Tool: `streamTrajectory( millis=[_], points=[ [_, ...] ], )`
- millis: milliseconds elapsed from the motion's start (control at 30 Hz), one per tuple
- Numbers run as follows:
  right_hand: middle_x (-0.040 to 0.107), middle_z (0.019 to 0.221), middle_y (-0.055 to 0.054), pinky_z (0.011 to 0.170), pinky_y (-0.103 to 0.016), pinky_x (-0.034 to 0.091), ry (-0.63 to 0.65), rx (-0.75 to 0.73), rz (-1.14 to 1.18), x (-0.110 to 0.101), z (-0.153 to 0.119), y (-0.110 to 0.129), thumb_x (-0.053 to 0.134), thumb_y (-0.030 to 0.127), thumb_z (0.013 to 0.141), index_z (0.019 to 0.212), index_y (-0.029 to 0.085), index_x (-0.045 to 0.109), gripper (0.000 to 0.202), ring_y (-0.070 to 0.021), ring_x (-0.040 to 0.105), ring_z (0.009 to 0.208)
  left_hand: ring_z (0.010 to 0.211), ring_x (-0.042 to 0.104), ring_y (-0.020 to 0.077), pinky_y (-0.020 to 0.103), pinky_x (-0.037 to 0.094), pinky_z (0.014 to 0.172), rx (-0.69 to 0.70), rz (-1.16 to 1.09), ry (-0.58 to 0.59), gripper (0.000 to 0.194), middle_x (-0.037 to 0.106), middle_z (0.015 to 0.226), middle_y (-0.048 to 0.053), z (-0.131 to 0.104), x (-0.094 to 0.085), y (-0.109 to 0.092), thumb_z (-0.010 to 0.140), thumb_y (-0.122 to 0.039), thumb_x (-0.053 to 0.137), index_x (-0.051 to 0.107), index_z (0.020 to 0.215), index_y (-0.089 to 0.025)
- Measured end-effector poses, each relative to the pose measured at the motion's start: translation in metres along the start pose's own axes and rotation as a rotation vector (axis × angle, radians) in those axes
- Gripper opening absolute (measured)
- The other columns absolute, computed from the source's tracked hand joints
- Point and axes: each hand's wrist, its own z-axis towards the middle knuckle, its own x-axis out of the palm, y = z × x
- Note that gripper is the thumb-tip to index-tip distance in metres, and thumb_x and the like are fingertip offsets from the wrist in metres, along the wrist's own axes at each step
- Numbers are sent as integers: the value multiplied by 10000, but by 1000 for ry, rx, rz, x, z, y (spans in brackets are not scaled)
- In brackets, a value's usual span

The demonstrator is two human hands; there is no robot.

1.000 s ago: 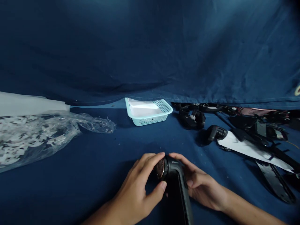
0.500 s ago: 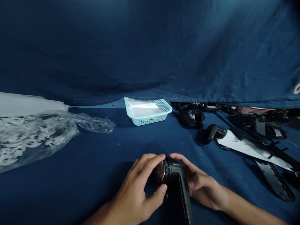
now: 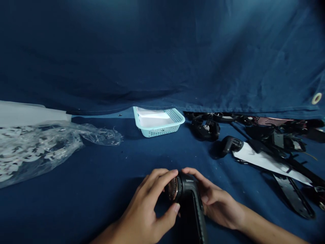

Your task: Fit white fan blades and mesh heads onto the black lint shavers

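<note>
A black fabric shaver point(image 3: 191, 195), with a round perforated metal head point(image 3: 173, 188) facing left, is held upright between my two hands. My left hand point(image 3: 149, 203) curves around the head, its fingertips on the top of the ridged ring point(image 3: 179, 186) and its thumb at the lower edge. Against the far right side of the body, my right hand point(image 3: 215, 200) wraps the shaver with its fingers behind it. The lower end of the handle runs out of the bottom of the view.
A light-blue basket point(image 3: 162, 131) with white sheets stands ahead. On the left lies a clear plastic bag point(image 3: 50, 145) of pale pieces. Black plastic parts point(image 3: 207, 128) and a white strip point(image 3: 269, 161) spread over the right. A dark blue cloth point(image 3: 152, 51) hangs across the back.
The whole scene has shifted slightly left in view. Both hands keep nearly the same hold on the shaver; its head is turned slightly more toward the left.
</note>
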Motion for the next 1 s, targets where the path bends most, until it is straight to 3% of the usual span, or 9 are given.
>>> streamTrajectory(
  millis=[1000],
  points=[
    [638, 1124, -35, 829, -346, 414, 24, -2, 1, 0, -2, -1, 569, 85, 584, 1273, 300, 554, 722, -217, 580, 972, 1089, 579, 221, 397, 555, 915, -13, -41, 8, 659, 480, 1305, 58, -1, 1, 0, 841, -185, 576, 308, 1426, -332]
  ],
)
